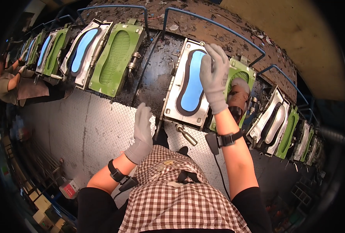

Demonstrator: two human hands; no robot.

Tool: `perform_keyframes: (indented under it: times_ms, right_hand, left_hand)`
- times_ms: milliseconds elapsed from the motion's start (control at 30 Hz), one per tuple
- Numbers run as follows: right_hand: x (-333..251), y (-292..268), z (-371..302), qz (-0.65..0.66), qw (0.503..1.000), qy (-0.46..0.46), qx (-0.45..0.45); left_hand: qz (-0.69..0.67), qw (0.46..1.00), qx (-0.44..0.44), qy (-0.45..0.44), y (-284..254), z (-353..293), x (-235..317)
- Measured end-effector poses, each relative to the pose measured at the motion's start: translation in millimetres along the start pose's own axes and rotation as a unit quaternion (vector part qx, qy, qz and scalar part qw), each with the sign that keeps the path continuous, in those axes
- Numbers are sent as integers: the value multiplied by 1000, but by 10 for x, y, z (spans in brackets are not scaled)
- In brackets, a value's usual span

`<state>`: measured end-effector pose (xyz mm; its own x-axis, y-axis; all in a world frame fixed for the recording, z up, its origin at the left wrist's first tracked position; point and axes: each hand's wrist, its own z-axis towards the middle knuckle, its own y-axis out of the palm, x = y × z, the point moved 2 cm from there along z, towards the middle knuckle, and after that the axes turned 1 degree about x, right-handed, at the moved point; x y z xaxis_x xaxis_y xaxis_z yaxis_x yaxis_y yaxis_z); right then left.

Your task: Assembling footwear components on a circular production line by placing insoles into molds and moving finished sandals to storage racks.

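Brown-and-white checked apron occupies the lower middle, nearest the camera. Blue sole piece: lies inside a dark sole-shaped border on the silver plate, reaching from near its upper edge to near its lower edge. Status, as judged from position: seating of the blue piece appears complete or nearly so; closing is not done, since the green plate lies face-up beside the silver plate's right edge. A brown-and-grey object, kind unclear, shows over the green plate, partly behind the right forearm.

Right hand, gloved: raised over the silver plate's upper right corner; fingers close together, slightly bent, with nothing visible in them. Contact with the plate cannot be determined. Forearm extends up from the lower right.

Left hand, gloved: apart from the silver plate's lower left corner, above the tread-plate floor; fingers loosely curved, gripping nothing visible. Elbow bent.

Metal handle: projects below the silver plate's lower edge. Co-worker: far left.
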<state>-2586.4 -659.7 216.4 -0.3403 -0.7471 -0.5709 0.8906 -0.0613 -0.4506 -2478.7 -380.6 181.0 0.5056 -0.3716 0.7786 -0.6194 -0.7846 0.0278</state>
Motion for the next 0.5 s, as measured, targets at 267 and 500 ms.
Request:
perform_keyframes:
  times_ms: [267, 500]
  right_hand:
    - [605, 619, -150, -189, 925, 148, -294]
    - [492, 697, -122, -171, 935, 137, -278]
  left_hand:
    - [-30, 998, -49, 7, 727, 1834, -21]
    - [-3, 969, -247, 5, 987, 2775, -194]
